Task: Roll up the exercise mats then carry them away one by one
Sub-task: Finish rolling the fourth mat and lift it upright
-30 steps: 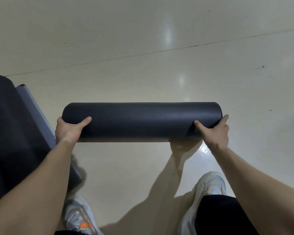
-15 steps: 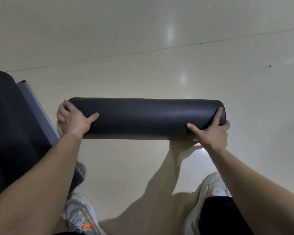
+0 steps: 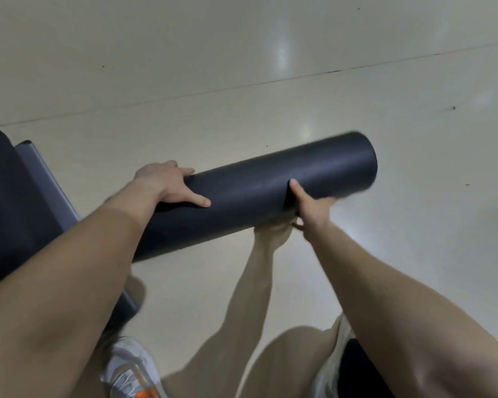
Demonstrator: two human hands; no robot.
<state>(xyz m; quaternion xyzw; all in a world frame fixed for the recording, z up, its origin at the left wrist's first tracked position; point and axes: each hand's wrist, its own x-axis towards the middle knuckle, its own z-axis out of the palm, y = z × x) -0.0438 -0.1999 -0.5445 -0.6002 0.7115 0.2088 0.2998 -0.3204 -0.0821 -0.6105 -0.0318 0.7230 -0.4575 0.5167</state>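
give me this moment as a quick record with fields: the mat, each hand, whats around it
mat: rolled mat, black, fully rolled, tilted, its right end farther from the person
left hand: left hand grips it, fingers over the top, thumb on the near side
right hand: right hand grips it right of the middle, thumb on top, fingers underneath
support: looks lifted off the floor, held by both hands
nearby: dark padded thing with a grey edge at left; white shoe below

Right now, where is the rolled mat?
Head view, centre: the rolled mat slants up to the right, held by the left hand and right hand.
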